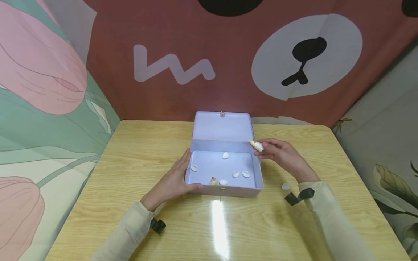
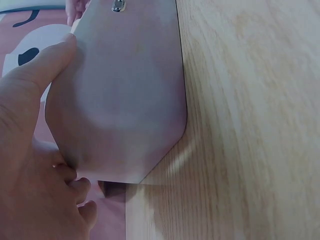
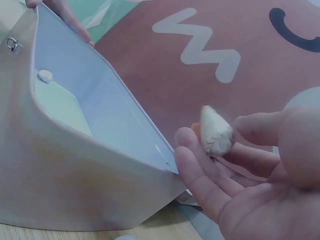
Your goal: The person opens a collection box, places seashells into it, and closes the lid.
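An open pale lilac tin box (image 1: 225,192) stands on the table with its lid raised at the back. My left hand (image 1: 174,183) grips its left front corner, the thumb on the front rim and the fingers along the left side. In my right hand (image 1: 282,154), thumb and fingertips pinch a white cone-shaped seashell (image 3: 216,134) with some orange on it, above the box's right rim. Several small white shells lie in the box, among them one white shell (image 1: 225,155) near the back. Near the front inside wall sits a brownish spiral shell (image 1: 213,181).
A single white shell (image 1: 285,186) lies on the wooden table (image 1: 140,145), to the right of the box near the right wrist. The lid (image 1: 222,127) leans back close to a printed cloth (image 1: 169,98) behind the table. Printed cloth also hangs at both sides.
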`<state>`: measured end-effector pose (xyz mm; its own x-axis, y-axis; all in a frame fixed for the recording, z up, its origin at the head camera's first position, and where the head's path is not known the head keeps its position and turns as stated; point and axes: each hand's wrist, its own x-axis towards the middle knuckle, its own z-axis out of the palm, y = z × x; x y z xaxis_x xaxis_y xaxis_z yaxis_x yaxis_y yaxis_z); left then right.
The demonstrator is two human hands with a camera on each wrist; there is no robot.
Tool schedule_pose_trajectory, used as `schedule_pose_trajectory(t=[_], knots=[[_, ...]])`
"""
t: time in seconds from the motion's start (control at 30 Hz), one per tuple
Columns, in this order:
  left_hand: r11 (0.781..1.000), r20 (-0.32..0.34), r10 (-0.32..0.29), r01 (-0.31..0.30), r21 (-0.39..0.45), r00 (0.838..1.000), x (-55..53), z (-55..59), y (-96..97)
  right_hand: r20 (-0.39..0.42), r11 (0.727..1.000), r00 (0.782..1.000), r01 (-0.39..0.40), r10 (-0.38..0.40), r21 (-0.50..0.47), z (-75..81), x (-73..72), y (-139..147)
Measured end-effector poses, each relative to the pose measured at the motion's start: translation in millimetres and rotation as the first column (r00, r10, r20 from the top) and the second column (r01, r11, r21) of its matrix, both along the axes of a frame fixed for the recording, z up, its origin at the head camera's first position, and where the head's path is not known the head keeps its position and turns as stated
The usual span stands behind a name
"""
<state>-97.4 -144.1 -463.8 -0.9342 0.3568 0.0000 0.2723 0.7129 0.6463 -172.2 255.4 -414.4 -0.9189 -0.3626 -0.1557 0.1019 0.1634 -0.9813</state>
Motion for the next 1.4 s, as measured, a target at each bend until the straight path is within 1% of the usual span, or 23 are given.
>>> schedule_pose_trajectory(t=[0.13, 0.2, 0.37, 0.53, 0.67, 0.73, 0.8, 0.87, 0.97, 1.1, 1.2, 1.27, 1.4], knots=[[1.0, -0.003, -0.003, 0.003, 0.002, 1.0, -0.4, 0.2, 0.1, -0.004, 1.0, 1.0, -0.007, 0.007, 0.005, 4.5, 1.7, 0], [1.0, -0.005, -0.004, 0.004, 0.003, 1.0, -0.8, -0.1, 0.0, -0.013, 1.0, 1.0, -0.004, 0.004, 0.026, 6.3, 1.9, 2], [1.0, -0.006, -0.004, 0.004, 0.0, 1.0, -1.0, -0.3, -0.4, -0.029, 0.998, 0.999, 0.026, -0.024, 0.062, 8.1, 2.1, 9], [1.0, -0.004, -0.001, 0.001, 0.005, 1.0, 0.5, 2.2, -0.7, -0.032, 0.999, 0.999, 0.031, -0.031, 0.017, 4.3, 2.9, 20], [1.0, -0.003, 0.0, 0.0, 0.005, 1.0, 0.6, 2.8, -0.5, -0.03, 0.999, 0.999, 0.04, -0.04, 0.008, -0.4, 5.2, 28], [1.0, -0.001, 0.001, -0.001, 0.001, 1.0, 0.3, 2.2, -0.3, -0.031, 0.998, 0.998, 0.048, -0.048, 0.03, -3.7, 7.0, 33], [1.0, -0.002, 0.0, 0.0, -0.005, 1.0, 0.1, 1.4, -0.4, -0.039, 0.996, 0.998, 0.059, -0.056, 0.071, -8.1, 9.0, 38], [1.0, 0.0, 0.0, 0.0, -0.008, 1.0, 0.0, 0.8, -0.4, -0.053, 0.988, 0.996, 0.077, -0.071, 0.137, -13.6, 10.9, 44], [1.0, 0.006, -0.001, 0.001, -0.004, 1.0, 0.2, 0.9, -0.4, -0.074, 0.965, 0.994, 0.101, -0.085, 0.243, -23.6, 13.6, 55], [1.0, 0.01, -0.001, 0.001, -0.001, 1.0, 0.7, 1.2, 0.0, -0.073, 0.929, 0.993, 0.114, -0.095, 0.353, -36.6, 18.5, 68], [1.0, 0.011, 0.0, 0.0, -0.004, 1.0, 0.9, 1.2, 0.9, -0.064, 0.897, 0.993, 0.118, -0.1, 0.425, -43.6, 22.7, 76], [1.0, 0.007, 0.0, 0.0, -0.005, 1.0, 1.0, 0.5, 1.3, -0.06, 0.883, 0.993, 0.119, -0.102, 0.454, -47.1, 25.0, 80], [1.0, 0.0, 0.0, 0.0, -0.004, 1.0, 0.9, -0.6, 1.7, -0.053, 0.888, 0.994, 0.112, -0.098, 0.446, -53.5, 29.6, 86]])
